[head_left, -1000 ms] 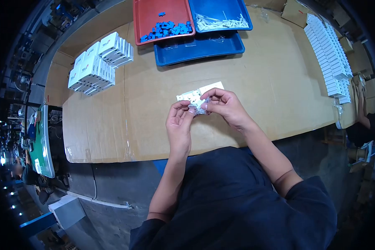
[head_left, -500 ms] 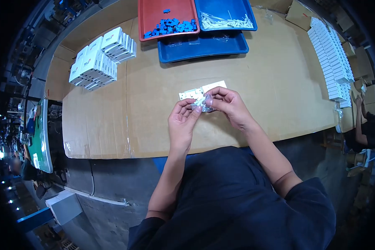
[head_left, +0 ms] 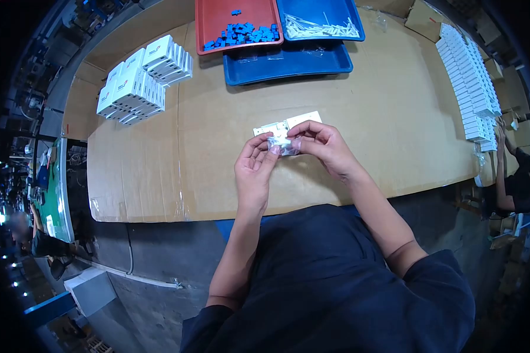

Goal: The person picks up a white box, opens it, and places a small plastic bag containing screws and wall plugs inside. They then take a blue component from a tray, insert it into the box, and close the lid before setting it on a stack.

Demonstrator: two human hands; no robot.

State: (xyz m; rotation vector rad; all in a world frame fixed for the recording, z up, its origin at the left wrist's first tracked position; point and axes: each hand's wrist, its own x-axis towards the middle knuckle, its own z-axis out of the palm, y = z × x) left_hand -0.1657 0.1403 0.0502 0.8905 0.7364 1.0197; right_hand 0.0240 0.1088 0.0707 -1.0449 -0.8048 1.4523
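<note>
My left hand (head_left: pixel 253 167) and my right hand (head_left: pixel 324 146) pinch a small clear plastic bag (head_left: pixel 284 146) between their fingertips, just above the cardboard-covered table (head_left: pixel 388 117). The bag holds small pale parts that are too small to make out. Right behind the bag, a white plate (head_left: pixel 275 127) and a cream card (head_left: pixel 303 118) lie flat on the cardboard.
At the far edge sit a red tray (head_left: pixel 218 15) with blue pieces (head_left: pixel 241 35), a blue tray with white sticks (head_left: pixel 318 26) and another blue tray (head_left: pixel 288 62). Stacked white boxes (head_left: pixel 141 82) stand far left. A long row of white boxes (head_left: pixel 468 76) runs along the right, near another person's arm (head_left: pixel 503 159).
Both hands have kept hold of the small bag, shifting it slightly and drawing their fingertips closer together on it. The view has moved a little.
</note>
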